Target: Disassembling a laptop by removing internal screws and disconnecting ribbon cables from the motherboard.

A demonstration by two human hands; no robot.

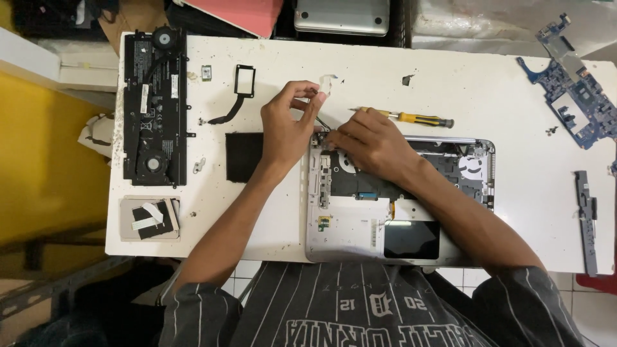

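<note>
While the right hand (367, 142) presses flat on the opened laptop shell (398, 205) at the white surface (450, 83) front, the left hand (288, 125) fingers pinch a thin dark cable (323, 122) above its corner.

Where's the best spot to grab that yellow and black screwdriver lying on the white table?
Take the yellow and black screwdriver by its thick handle, the right end, coming from above. It lies flat on the white table, with bare table beyond it, while the right hand sits close to its thin metal tip.
</note>
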